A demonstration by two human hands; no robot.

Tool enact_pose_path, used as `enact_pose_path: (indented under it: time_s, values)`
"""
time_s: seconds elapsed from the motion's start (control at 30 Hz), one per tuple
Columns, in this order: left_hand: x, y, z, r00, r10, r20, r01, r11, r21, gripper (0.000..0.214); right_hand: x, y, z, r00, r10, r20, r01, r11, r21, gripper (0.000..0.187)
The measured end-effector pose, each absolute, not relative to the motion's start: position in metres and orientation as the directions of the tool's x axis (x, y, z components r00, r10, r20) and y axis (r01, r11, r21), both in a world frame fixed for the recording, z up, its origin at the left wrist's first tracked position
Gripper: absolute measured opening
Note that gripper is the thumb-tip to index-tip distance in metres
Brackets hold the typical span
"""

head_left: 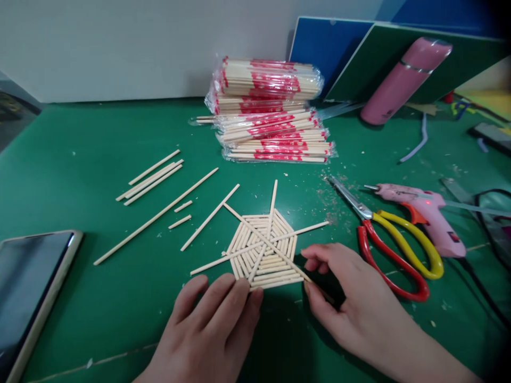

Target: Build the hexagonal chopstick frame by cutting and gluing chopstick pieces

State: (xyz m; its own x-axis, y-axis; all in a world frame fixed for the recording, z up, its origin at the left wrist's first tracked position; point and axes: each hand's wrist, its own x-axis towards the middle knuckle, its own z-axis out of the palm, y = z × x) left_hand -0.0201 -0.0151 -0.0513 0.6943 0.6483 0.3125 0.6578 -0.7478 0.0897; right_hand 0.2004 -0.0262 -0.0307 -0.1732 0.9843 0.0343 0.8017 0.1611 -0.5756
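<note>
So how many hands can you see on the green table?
2. The left hand lies flat at the near edge of the stick web. The right hand is at the web's right corner, pinching a stick end. No other hands show.

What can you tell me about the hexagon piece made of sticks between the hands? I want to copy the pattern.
The stick hexagon lies flat on the green table. It looks like pale bare wood: three long sticks cross at the middle as spokes that jut past the edge, with rows of short sticks filling the wedges in rings. The left hand has its fingertips at the near edge; the right hand meets the end of one spoke at the lower right corner.
</note>
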Motion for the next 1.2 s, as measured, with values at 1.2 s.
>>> enact_pose_path:
  time_s: [1.2]
  values:
    - [-0.013,-0.012,-0.045,0.673,0.687,0.274,0.645,-0.727,0.236,0.026,0.187,-0.026,-0.035,-0.15,0.982,0.111,0.846,0.186,-0.5,0.03]
